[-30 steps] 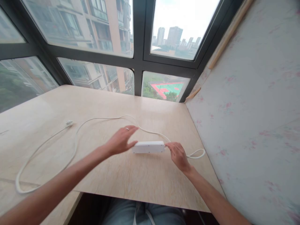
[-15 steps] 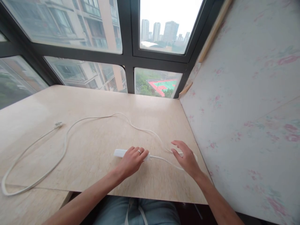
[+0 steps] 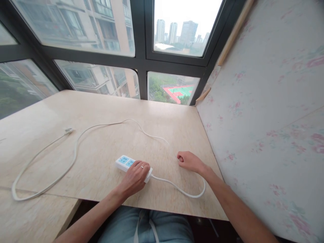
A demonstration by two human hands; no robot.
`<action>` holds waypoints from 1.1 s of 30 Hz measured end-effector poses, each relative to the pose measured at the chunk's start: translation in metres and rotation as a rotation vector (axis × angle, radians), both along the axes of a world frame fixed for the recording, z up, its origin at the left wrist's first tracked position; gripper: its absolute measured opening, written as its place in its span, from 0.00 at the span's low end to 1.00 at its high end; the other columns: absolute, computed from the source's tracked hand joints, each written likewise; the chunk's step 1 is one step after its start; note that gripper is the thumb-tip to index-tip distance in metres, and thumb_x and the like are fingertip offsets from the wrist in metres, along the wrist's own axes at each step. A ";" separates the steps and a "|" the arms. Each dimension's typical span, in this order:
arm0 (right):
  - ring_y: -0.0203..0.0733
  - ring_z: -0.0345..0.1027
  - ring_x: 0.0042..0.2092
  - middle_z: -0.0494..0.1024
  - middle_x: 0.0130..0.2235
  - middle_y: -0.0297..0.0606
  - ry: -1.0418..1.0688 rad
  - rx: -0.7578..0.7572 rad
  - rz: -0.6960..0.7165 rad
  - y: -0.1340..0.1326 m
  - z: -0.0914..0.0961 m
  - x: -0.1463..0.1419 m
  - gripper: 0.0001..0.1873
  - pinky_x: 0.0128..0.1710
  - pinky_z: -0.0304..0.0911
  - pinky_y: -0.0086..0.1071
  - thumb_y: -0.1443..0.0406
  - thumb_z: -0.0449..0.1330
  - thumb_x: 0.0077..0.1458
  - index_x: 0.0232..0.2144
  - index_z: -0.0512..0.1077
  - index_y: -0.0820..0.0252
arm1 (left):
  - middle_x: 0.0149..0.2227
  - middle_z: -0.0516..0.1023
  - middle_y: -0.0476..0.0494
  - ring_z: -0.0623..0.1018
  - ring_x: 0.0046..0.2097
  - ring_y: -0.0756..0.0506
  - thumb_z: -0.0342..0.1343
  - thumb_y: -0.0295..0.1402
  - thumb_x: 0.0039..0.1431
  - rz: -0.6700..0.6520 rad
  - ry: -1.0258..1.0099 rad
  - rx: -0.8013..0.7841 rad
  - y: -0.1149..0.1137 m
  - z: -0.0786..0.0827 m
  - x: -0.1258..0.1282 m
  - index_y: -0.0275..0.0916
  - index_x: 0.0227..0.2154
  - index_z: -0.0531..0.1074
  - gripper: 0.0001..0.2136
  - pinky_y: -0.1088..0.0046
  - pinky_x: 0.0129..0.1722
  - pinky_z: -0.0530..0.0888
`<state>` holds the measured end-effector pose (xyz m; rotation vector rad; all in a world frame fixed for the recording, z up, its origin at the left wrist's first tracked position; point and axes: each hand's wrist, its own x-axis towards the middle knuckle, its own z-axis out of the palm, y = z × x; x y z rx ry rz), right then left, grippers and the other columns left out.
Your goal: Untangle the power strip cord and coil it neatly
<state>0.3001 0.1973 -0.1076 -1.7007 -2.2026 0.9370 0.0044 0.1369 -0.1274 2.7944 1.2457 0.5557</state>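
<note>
Power strip [image 3: 126,162] lies flat on the table [image 3: 101,108], sockets up, near the front edge and a bit left of centre in my view. Left hand [image 3: 135,177] sits on top of its right end, the cord end, with fingers curled over the far edge, so I read that as a grip on the strip. The two blue-faced sockets at the left end are uncovered.

Right hand [image 3: 188,161] is well apart from the strip, off to its right and slightly farther back, knuckles on the tabletop. It's closed into a fist. The cable [image 3: 177,189] leaves the strip under my left hand, loops out toward the front right, and curves back up behind the right wrist. The far run comes in toward the fist from the other side, so the fist looks closed around the cable.

The rest of the cable runs back across the table in a wide loop to the left. Plug [image 3: 68,130] lies loose at far left.
</note>
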 end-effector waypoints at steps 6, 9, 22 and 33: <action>0.29 0.51 0.20 0.60 0.16 0.25 0.537 -0.132 -0.461 0.037 -0.014 0.025 0.06 0.20 0.41 0.25 0.67 0.61 0.41 0.18 0.67 0.61 | 0.43 0.74 0.36 0.73 0.45 0.37 0.55 0.29 0.56 0.013 0.088 0.012 0.002 0.008 -0.009 0.34 0.50 0.64 0.18 0.56 0.47 0.66; 0.28 0.47 0.17 0.58 0.15 0.24 0.645 -0.158 -0.602 0.060 -0.019 0.041 0.06 0.15 0.39 0.24 0.64 0.60 0.45 0.22 0.68 0.61 | 0.41 0.74 0.37 0.73 0.42 0.38 0.56 0.45 0.60 -0.067 0.131 0.026 0.004 0.005 -0.018 0.36 0.50 0.66 0.21 0.56 0.46 0.65; 0.32 0.67 0.22 0.73 0.24 0.31 0.902 -0.100 -0.774 0.083 -0.039 0.005 0.14 0.21 0.68 0.25 0.73 0.67 0.40 0.30 0.68 0.61 | 0.37 0.76 0.41 0.72 0.42 0.43 0.55 0.49 0.61 -0.567 0.030 0.118 0.013 -0.007 -0.009 0.37 0.45 0.70 0.20 0.62 0.46 0.63; 0.46 0.70 0.49 0.72 0.48 0.44 0.772 0.235 -0.606 0.027 -0.037 0.004 0.24 0.49 0.68 0.40 0.59 0.66 0.43 0.43 0.66 0.59 | 0.50 0.76 0.36 0.72 0.54 0.38 0.55 0.50 0.59 -0.575 0.040 -0.172 0.002 -0.002 -0.003 0.43 0.50 0.72 0.21 0.59 0.56 0.64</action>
